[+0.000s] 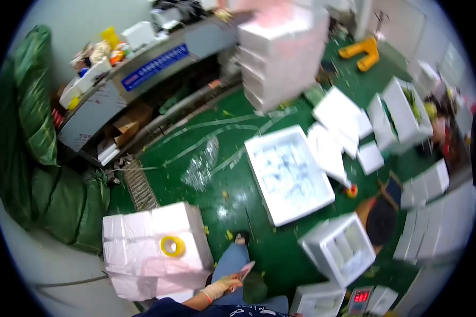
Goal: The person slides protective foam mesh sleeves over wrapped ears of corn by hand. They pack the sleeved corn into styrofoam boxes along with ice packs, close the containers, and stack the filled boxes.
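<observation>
My left hand (222, 288) pinches a thin pinkish item (247, 270) near a white box (132, 232); my right hand's state I cannot tell.

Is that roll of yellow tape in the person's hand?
No: the yellow tape roll lies on a white box, while the left hand holds a thin pinkish object.

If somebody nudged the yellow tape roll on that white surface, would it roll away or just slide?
The yellow tape roll lies flat on the white surface, so a gentle push would probably slide it. Its round rim suggests it could roll if stood on edge. The thick ring looks fairly stiff, so it should likely keep its shape when lifted.
</observation>
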Demonstrator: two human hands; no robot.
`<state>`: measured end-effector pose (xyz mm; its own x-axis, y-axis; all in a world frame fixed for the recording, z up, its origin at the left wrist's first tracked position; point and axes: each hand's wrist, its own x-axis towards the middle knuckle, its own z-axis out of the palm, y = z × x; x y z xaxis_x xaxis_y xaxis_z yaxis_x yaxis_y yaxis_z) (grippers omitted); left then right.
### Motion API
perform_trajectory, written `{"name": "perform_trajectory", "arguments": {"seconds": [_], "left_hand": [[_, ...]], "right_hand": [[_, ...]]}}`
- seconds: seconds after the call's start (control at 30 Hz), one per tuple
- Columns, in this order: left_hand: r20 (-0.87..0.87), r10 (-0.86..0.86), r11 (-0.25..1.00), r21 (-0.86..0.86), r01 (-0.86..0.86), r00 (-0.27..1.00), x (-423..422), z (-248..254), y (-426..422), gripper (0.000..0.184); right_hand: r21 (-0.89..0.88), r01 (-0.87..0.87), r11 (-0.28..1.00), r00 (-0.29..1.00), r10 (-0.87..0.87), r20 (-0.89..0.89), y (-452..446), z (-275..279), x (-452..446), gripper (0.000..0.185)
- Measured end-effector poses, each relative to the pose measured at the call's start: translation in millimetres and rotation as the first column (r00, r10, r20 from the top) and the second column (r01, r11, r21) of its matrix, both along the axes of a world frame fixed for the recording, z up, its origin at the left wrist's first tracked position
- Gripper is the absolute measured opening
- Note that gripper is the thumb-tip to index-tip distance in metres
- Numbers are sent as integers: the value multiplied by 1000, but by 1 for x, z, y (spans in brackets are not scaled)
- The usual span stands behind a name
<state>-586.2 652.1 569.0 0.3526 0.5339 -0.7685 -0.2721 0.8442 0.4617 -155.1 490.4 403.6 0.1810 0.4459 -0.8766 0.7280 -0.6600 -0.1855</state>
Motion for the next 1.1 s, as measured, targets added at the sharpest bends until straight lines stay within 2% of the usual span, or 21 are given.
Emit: {"name": "perform_trajectory", "arguments": {"seconds": [0.03,0.1,0.17,0.23,0.3,0.33,0.43,0.5,0.53,0.57,0.63,0.7,0.73,0.77,0.8,0.83,0.87,0.9,0.93,1.0,1.1], "left_hand": [[71,63,998,-16,-62,995,-20,3,17,17],[152,384,909,-237,-344,911,-54,40,50,19],[298,486,857,20,-514,822,-90,37,65,23],[319,702,706,-197,-680,637,-122,99,114,26],[345,777,623,-298,-723,527,-152,82,140,27],[355,772,627,-285,-725,528,-164,90,155,26],[311,773,632,-311,-710,553,-188,70,189,25],[157,775,625,-337,-704,613,-194,57,215,27],[183,755,646,-378,-663,630,-203,45,223,29],[217,734,665,-420,-618,643,-207,32,236,32],[-14,652,681,-427,-594,758,-218,33,277,30],[-84,643,683,-385,-620,761,-239,52,338,28],[-11,616,735,-352,-579,788,-259,66,371,26],[96,584,808,-161,-567,806,-281,41,391,25],[-107,462,884,-20,-466,880,-303,56,429,22],[-217,443,896,139,-421,870,-324,64,467,21],[-336,438,894,254,-368,833,-345,104,515,25],[-392,517,841,396,-368,761,-365,103,553,34],[-320,568,774,519,-361,758,-390,110,590,36],[-312,683,679,604,-418,660,-430,120,663,33],[-409,704,633,733,-250,581,-487,113,763,41]], "right_hand": [[31,-42,999,999,41,24,44,6,-20,31],[144,-125,982,992,119,50,131,16,-60,31],[282,-165,945,986,160,42,219,22,-97,30],[310,-14,951,979,77,-191,307,89,-162,24],[-38,320,947,835,-301,-460,370,110,-199,15],[-47,335,941,835,-319,-447,393,113,-213,15],[100,40,994,948,-7,-317,448,125,-252,19],[192,-260,946,939,294,-179,478,110,-264,24],[116,-306,945,942,319,-109,497,123,-279,33],[218,-432,875,895,445,-14,510,98,-279,34],[164,-402,901,909,414,-44,553,89,-294,37],[167,-392,905,901,414,-127,609,94,-314,37],[199,-446,873,884,464,-55,635,98,-327,36],[239,-569,787,793,602,-96,664,96,-337,36],[267,-671,691,684,717,-136,688,61,-321,36],[85,-234,969,955,245,-166,713,15,-328,32],[117,-57,991,970,83,-227,742,47,-352,26],[157,39,987,966,3,-259,768,69,-374,21],[173,66,983,956,-13,-292,793,93,-398,21],[236,204,950,878,-71,-474,829,121,-431,21],[278,424,862,770,-181,-612,848,172,-470,19]]}}
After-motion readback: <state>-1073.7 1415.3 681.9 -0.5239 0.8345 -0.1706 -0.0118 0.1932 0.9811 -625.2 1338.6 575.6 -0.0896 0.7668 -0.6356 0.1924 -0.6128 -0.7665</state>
